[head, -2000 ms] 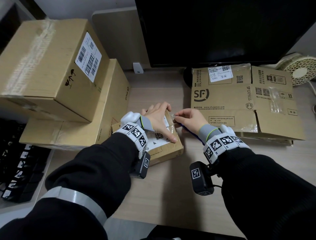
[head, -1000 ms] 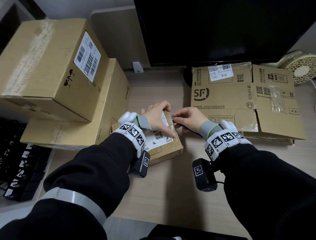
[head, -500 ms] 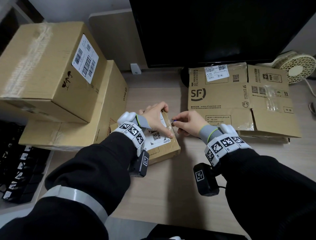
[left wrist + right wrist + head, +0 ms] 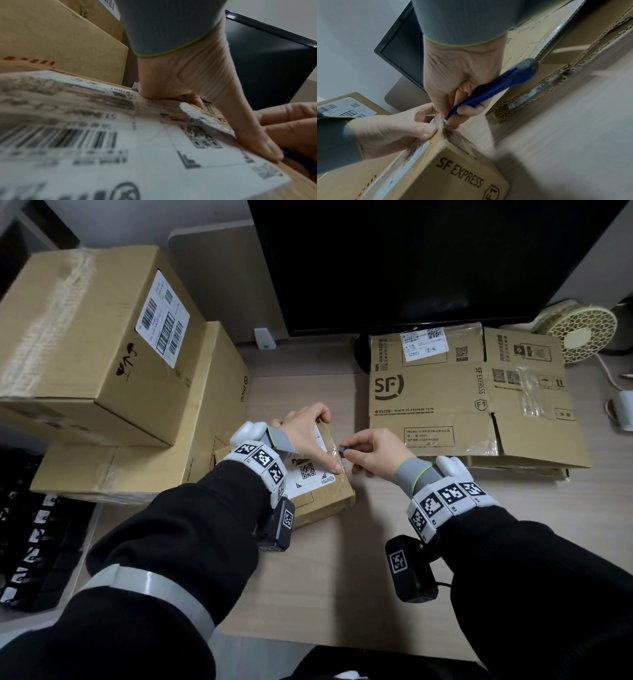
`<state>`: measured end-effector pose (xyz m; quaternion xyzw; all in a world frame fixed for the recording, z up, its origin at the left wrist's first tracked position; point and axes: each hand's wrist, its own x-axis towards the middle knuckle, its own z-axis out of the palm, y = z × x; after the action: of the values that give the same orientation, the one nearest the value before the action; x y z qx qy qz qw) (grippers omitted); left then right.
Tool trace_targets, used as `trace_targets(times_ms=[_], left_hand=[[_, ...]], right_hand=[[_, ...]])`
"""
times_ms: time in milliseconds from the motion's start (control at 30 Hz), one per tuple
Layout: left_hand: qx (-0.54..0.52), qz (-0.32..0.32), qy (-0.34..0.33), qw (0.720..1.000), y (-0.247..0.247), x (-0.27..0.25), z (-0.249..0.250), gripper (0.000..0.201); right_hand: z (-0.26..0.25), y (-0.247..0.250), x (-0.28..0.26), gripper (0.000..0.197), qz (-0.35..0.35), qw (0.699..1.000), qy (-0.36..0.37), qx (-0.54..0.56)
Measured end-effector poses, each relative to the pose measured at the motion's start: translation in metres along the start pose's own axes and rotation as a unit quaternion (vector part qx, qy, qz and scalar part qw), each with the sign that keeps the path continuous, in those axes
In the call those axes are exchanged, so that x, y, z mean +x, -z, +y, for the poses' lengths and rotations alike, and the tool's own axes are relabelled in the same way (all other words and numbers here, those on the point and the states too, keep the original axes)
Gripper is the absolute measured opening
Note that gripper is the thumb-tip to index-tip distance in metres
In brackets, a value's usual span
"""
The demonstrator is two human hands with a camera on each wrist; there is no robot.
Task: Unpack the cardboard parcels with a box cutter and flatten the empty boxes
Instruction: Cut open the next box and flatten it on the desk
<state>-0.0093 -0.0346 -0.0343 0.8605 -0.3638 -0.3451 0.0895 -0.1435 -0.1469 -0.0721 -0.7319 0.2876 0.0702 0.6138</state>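
Note:
A small SF Express parcel [image 4: 322,494] with a white label lies on the desk in the middle. My left hand [image 4: 303,436] holds it down, fingers curled over its far edge and the thumb pressing on top near the right edge [image 4: 254,142]. My right hand [image 4: 375,455] grips a blue box cutter [image 4: 494,88]. The cutter's tip [image 4: 343,449] sits at the taped seam on the parcel's right top edge, just beside the left thumb. The parcel [image 4: 453,169] is closed, and the blade itself is hidden by fingers and tape.
A flattened SF box [image 4: 445,395] lies at the right, below a dark monitor [image 4: 411,261]. Two big sealed boxes [image 4: 85,337] are stacked at the left. A small fan [image 4: 579,333] and a white mug [image 4: 623,412] are at the far right, and a keyboard [image 4: 30,546] is at the lower left.
Both hands have stayed at the parcel's right edge, with the cutter tip shifting only slightly along the seam. The head view has drifted a little; the parcel has not moved.

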Motion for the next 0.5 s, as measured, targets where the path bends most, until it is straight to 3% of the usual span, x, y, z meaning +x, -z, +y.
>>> trace_targets(times_ms=[267, 500], left_hand=[[0.003, -0.003, 0.005, 1.000, 0.000, 0.001, -0.001, 0.083], [0.007, 0.010, 0.008, 1.000, -0.001, -0.002, 0.003, 0.077]], right_hand=[[0.002, 0.001, -0.016, 0.007, -0.028, 0.999, -0.006, -0.038], [0.000, 0.001, -0.024, 0.022, -0.025, 0.999, 0.006, -0.045]])
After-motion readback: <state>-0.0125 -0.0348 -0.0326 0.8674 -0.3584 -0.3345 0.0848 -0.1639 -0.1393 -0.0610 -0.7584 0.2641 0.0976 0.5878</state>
